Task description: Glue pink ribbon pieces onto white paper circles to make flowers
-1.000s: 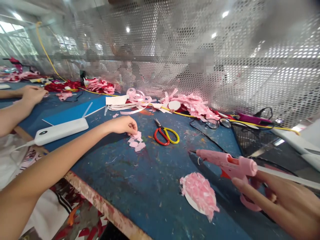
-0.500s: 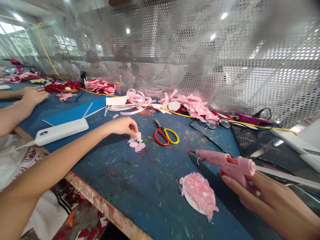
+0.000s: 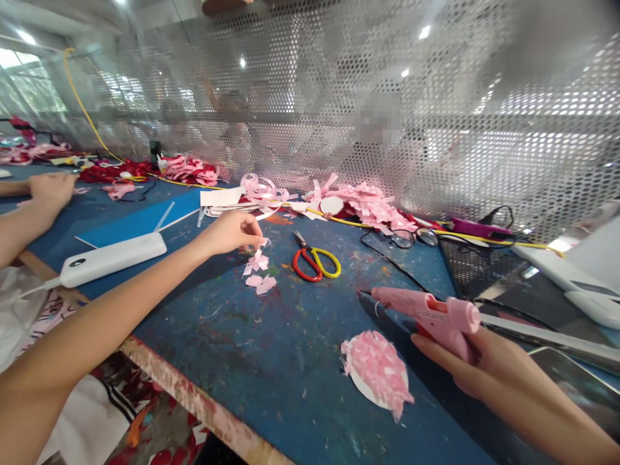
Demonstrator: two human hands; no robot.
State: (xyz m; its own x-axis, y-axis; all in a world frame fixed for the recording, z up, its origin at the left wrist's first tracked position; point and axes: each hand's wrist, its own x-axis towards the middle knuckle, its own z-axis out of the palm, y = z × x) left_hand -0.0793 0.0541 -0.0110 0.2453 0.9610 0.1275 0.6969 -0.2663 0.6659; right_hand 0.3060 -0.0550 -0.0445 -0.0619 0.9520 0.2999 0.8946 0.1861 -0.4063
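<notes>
- Left hand (image 3: 232, 230): fingers pinched on a pink paper scrap (image 3: 252, 247), just above the scrap pile (image 3: 256, 271) on the blue counter (image 3: 271, 361).
- Right hand (image 3: 489, 365): fingers closed around the pink glue gun (image 3: 426, 313), nozzle pointing left.
- Pink-covered disc (image 3: 375, 371): lies below the nozzle.
- Scissors (image 3: 314, 261): right of the pile.

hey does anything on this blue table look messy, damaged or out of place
Mostly wear and litter. The blue table is scratched and paint-flecked, its near edge chipped bare. Pink paper scraps lie loose under the left hand. The right hand holds the glue gun.
</notes>
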